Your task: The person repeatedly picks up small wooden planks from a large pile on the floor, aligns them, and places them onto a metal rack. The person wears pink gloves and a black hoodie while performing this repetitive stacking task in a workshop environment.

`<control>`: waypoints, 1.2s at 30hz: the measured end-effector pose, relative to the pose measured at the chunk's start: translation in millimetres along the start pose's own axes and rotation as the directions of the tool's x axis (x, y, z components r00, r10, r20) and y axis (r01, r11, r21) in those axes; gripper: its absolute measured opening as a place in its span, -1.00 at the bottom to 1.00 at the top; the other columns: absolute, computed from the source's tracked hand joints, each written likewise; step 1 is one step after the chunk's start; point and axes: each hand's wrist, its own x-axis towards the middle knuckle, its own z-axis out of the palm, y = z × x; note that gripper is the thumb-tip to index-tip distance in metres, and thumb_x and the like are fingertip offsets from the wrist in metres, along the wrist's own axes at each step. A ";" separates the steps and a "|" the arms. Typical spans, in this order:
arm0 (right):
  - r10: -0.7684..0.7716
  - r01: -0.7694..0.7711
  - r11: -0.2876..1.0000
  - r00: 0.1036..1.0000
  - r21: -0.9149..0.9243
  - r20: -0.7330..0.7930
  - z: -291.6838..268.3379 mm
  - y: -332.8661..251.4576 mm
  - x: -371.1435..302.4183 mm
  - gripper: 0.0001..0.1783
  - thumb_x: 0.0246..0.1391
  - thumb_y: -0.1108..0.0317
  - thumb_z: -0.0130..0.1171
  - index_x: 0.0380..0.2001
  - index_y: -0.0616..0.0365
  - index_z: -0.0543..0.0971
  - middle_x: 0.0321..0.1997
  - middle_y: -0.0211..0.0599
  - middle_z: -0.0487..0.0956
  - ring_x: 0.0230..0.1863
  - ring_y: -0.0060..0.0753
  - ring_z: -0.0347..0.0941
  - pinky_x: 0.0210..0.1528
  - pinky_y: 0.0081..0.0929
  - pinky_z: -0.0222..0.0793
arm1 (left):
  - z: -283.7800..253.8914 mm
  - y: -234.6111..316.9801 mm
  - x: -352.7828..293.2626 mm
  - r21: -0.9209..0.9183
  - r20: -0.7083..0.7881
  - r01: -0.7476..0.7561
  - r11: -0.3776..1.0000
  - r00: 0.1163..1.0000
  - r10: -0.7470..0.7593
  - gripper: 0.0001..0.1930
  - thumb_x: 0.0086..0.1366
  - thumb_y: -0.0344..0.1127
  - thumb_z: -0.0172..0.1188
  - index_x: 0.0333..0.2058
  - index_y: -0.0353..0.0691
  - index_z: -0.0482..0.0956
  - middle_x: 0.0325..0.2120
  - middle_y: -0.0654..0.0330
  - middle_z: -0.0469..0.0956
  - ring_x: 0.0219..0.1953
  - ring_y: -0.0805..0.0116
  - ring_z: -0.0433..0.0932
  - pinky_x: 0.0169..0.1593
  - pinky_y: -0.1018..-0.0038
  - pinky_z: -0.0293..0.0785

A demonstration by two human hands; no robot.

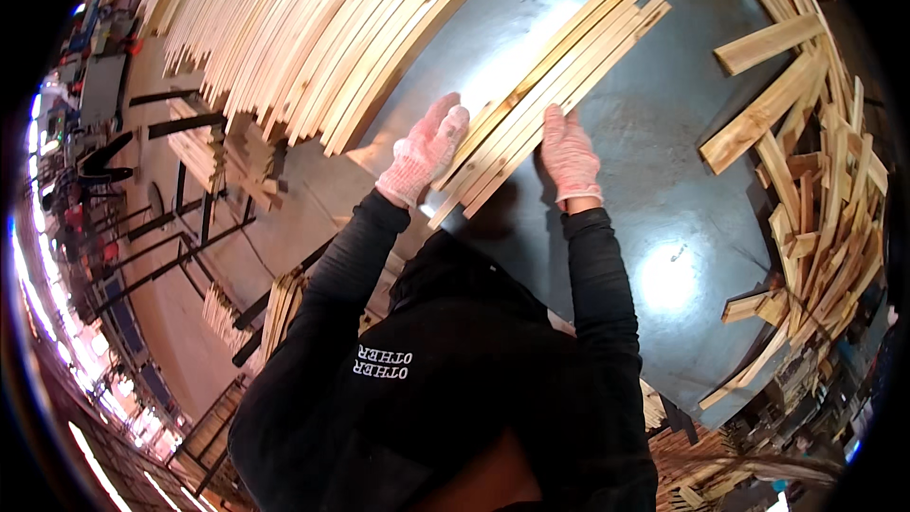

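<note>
Several pale wooden strips (555, 85) lie side by side in a slanting bundle over the grey metal tabletop (664, 180), their near ends toward my body. My left hand (428, 152), in a pinkish-white knit glove, is beside the bundle's left edge with fingers stretched and apart. On the opposite side, my right hand (571, 156), gloved alike, grips the bundle's right edge with its thumb against the outer strip. The undersides of the strips and some of the right fingers are hidden.
A wide stack of long wooden strips (313, 28) fills the upper left. Short offcuts (806, 180) pile up along the table's right side, two boards (758, 114) jutting inward. Black metal racks (190, 218) with more wood stand on the floor at left.
</note>
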 end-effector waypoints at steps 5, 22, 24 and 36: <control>0.049 -0.060 0.922 0.998 0.383 0.040 8.4 15.4 -19.8 -0.05 0.30 -0.22 -0.02 0.44 0.32 0.09 0.22 0.28 0.48 0.28 0.20 0.39 0.27 -0.13 0.27 | -3.1 15.7 7.3 0.356 0.092 -0.029 0.934 0.996 -0.004 -0.15 0.31 0.26 0.15 0.34 -0.30 0.28 0.21 -0.12 0.47 0.27 0.08 0.45 0.33 0.36 0.28; 0.195 -0.033 0.924 0.898 0.382 -0.395 32.6 -25.5 -27.0 0.34 -0.10 0.30 0.49 0.50 0.30 -0.26 0.40 0.16 0.29 0.32 0.00 0.34 0.39 -0.34 0.21 | -44.3 77.2 -9.8 0.477 0.093 0.039 0.878 0.991 -0.095 -0.52 0.28 -0.01 0.21 0.05 -0.20 0.63 -0.18 0.06 0.68 -0.09 0.25 0.63 0.06 0.38 0.47; 0.203 0.087 0.711 0.925 0.698 -0.323 13.5 -20.1 -42.9 0.29 -0.10 0.40 0.46 0.50 0.31 -0.24 0.34 0.08 0.35 0.24 -0.07 0.38 0.34 -0.36 0.26 | -42.8 87.5 -29.4 0.512 0.043 -0.055 0.857 0.998 0.038 -0.53 0.30 0.00 0.18 0.04 -0.20 0.63 -0.20 0.01 0.67 -0.10 0.15 0.65 0.03 0.35 0.50; 0.266 -0.084 0.921 0.849 0.380 -0.456 -47.4 52.9 -83.8 0.15 0.15 -0.02 0.30 0.53 0.12 -0.19 0.45 0.20 0.25 0.43 0.10 0.23 0.41 -0.26 0.14 | 137.3 2.7 -111.6 0.865 0.278 -0.259 0.430 0.960 0.019 -0.03 0.14 0.16 0.31 0.36 -0.33 0.14 0.13 -0.07 0.40 0.14 0.01 0.44 0.17 0.16 0.38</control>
